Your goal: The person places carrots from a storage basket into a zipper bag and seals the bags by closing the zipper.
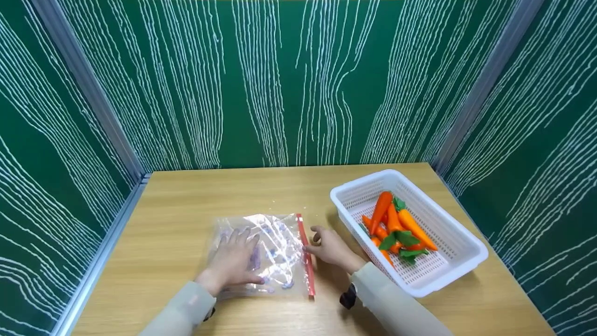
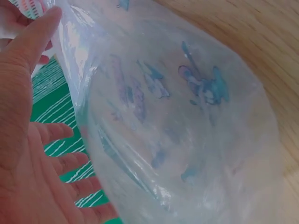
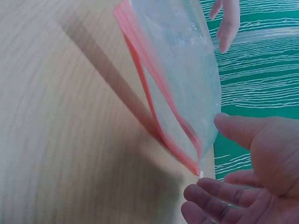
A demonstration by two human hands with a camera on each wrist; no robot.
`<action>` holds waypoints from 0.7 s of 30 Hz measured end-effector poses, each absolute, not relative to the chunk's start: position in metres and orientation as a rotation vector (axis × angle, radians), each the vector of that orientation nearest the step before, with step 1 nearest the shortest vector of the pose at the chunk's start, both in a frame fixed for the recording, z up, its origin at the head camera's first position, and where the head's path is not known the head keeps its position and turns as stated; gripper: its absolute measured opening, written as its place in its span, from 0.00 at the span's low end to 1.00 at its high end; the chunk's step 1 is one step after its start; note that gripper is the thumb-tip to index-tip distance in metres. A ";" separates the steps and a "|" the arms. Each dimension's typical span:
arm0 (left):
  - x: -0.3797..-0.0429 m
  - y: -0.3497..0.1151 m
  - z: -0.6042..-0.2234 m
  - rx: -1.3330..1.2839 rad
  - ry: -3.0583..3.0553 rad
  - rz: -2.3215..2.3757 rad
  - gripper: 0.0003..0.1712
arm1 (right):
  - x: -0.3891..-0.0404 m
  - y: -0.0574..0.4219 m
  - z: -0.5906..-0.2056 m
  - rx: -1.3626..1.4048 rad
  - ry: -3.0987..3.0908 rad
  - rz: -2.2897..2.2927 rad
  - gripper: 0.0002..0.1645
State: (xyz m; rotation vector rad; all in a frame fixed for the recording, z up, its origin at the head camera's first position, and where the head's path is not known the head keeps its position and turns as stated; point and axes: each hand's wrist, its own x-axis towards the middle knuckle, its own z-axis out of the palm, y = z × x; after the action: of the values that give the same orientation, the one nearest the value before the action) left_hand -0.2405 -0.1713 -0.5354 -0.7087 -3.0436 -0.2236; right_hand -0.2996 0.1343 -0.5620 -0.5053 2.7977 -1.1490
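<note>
A clear zip bag [image 1: 280, 247] with blue and purple printed figures lies on the table, its red zip edge [image 1: 306, 266] toward the right. Over the bag's left part is my left hand [image 1: 232, 261], fingers spread; the left wrist view has its thumb against the plastic. My right hand [image 1: 333, 249] is beside the red edge, fingers loosely bent and thumb apart from them. In the right wrist view the bag's mouth [image 3: 170, 123] gapes between its two red strips, and a small white slider [image 3: 201, 174] sits at the corner close to my right fingertips.
A white plastic basket [image 1: 471, 257] stands at the right of the table, close to my right forearm. In it lie several orange carrots [image 1: 417, 230] with green leaves. Green panels with white lines [image 1: 261, 84] enclose the table's back and sides.
</note>
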 end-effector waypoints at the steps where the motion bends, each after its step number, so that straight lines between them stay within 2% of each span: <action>1: -0.240 -0.171 -0.536 -0.700 -3.043 -0.224 0.68 | -0.300 0.134 -0.563 -0.487 2.795 -1.159 0.37; 7: -0.239 -0.169 -0.540 -0.593 -3.060 -0.255 0.61 | -0.299 0.131 -0.567 -0.325 2.743 -1.218 0.26; 10: -0.240 -0.168 -0.544 -0.539 -3.015 -0.270 0.50 | -0.298 0.130 -0.568 -0.271 2.660 -1.277 0.18; 14: -0.242 -0.167 -0.549 -0.492 -2.961 -0.269 0.41 | -0.297 0.128 -0.570 -0.224 2.557 -1.339 0.10; 21: -0.243 -0.166 -0.552 -0.442 -3.004 -0.368 0.34 | -0.296 0.126 -0.573 -0.080 2.456 -1.437 0.07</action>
State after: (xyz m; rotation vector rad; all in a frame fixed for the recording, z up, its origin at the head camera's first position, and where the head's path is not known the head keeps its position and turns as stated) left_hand -0.2430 -0.1657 -0.5518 -0.4422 -3.0039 -0.3682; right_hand -0.2957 0.1261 -0.5733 -0.0801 2.4558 -1.4367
